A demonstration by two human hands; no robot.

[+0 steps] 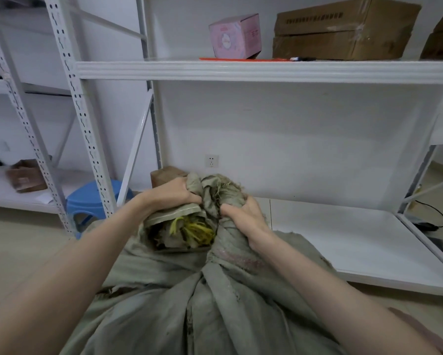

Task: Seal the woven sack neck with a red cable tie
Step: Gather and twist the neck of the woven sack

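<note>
The left hand [174,193] and right hand [243,213] are bare, and the left forearm [74,265] and right forearm [330,278] are uncovered down to the lower edge; a dull pinkish strip of cloth [425,331] shows beside the right arm, too blurred to name

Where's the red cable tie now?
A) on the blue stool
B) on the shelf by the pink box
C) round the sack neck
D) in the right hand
B: the red cable tie lies on the shelf by the pink box; the left hand and right hand grip only the sack neck.
</note>
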